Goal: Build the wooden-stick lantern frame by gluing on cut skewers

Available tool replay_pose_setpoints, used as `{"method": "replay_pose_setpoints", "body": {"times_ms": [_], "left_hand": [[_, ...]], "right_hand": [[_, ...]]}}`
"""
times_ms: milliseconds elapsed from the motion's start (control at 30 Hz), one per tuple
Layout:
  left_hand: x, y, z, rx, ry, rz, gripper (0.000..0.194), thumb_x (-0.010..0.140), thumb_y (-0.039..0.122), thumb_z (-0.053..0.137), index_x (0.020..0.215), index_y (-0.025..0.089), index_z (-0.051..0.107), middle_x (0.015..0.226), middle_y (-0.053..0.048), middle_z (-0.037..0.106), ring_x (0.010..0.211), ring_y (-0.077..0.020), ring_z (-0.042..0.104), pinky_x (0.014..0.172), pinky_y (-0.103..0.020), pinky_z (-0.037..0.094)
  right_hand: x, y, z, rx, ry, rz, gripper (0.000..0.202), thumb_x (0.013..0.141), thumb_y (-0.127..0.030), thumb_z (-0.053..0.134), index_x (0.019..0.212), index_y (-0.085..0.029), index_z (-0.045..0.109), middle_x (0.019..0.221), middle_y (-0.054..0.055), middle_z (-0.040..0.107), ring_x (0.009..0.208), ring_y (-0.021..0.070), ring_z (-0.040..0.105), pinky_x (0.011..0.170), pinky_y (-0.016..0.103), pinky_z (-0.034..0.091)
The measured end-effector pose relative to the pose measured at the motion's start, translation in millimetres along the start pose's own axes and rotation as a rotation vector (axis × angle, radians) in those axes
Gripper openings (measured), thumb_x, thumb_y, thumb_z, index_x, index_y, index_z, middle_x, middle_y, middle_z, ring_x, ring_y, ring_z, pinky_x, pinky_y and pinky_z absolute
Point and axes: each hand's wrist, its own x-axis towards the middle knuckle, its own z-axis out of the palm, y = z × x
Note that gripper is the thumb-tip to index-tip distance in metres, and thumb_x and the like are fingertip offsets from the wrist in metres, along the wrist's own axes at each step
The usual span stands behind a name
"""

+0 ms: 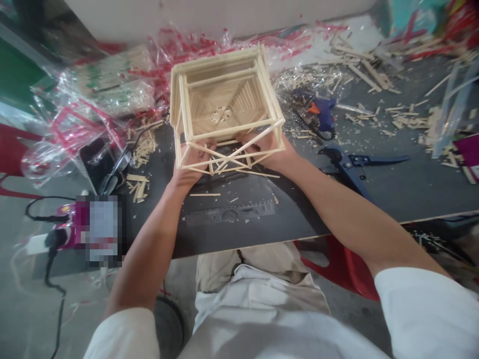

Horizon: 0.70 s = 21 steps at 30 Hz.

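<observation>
Between my hands is a box-like model (228, 132) built from thin wooden sticks, tilted so its stepped inside faces me. Crossed sticks run along its near side. My left hand (194, 158) grips the model at its lower left, with fingers partly behind the sticks. At the lower right, my right hand (267, 149) reaches in among the sticks and holds that side; its fingertips are partly hidden. A loose stick (205, 194) and a clear plastic ruler (232, 213) lie on the dark table below the model.
To the right are a blue glue gun (322, 113) and a blue cutter (350, 164). Wooden offcuts (407, 117) litter the table (299, 219). Plastic-wrapped stick bundles (112, 82) lie back left. Eyeglasses (112, 177) and a purple power strip (67, 227) with plugged cables are at left.
</observation>
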Motion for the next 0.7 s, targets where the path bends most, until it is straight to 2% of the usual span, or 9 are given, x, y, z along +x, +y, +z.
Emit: {"method": "replay_pose_setpoints", "body": {"times_ms": [133,267,433,700], "left_hand": [[0.3,1.5,1.0,-0.067,0.001,-0.02,0.009,0.091,0.02,0.069,0.092,0.019,0.079,0.098,-0.006,0.081,0.102,-0.0233,0.074,0.103,-0.035,0.057],[0.2,-3.3,5.4,-0.068,0.03,-0.042,0.01,0.092,0.023,0.07,0.091,0.021,0.08,0.096,-0.005,0.08,0.1,-0.0241,0.074,0.1,-0.037,0.059],[1.3,-12.7,10.4,-0.129,0.003,-0.052,0.009,0.091,0.023,0.071,0.093,0.02,0.08,0.082,-0.004,0.076,0.085,-0.0222,0.073,0.086,-0.036,0.062],[0.2,-23.3,13.3,-0.139,0.034,0.026,0.009,0.089,0.022,0.07,0.09,0.022,0.08,0.093,-0.006,0.078,0.095,-0.025,0.072,0.095,-0.042,0.06]], "right_hand": [[0.9,0.7,1.3,-0.061,0.009,-0.008,0.042,0.102,-0.035,0.042,0.118,-0.024,0.079,0.106,0.009,0.079,0.099,0.0278,0.07,0.09,0.043,0.054],[1.7,2.6,1.2,-0.051,0.003,-0.02,0.04,0.102,-0.034,0.043,0.116,-0.024,0.079,0.105,0.01,0.078,0.098,0.0297,0.07,0.089,0.045,0.053],[0.5,2.0,2.2,0.02,0.003,-0.018,0.036,0.103,-0.034,0.045,0.115,-0.027,0.078,0.102,0.009,0.076,0.1,0.0278,0.069,0.086,0.042,0.053],[-1.6,-3.2,2.6,0.016,0.011,0.034,0.037,0.103,-0.037,0.044,0.114,-0.026,0.077,0.106,0.01,0.076,0.1,0.0291,0.071,0.089,0.046,0.056]]}}
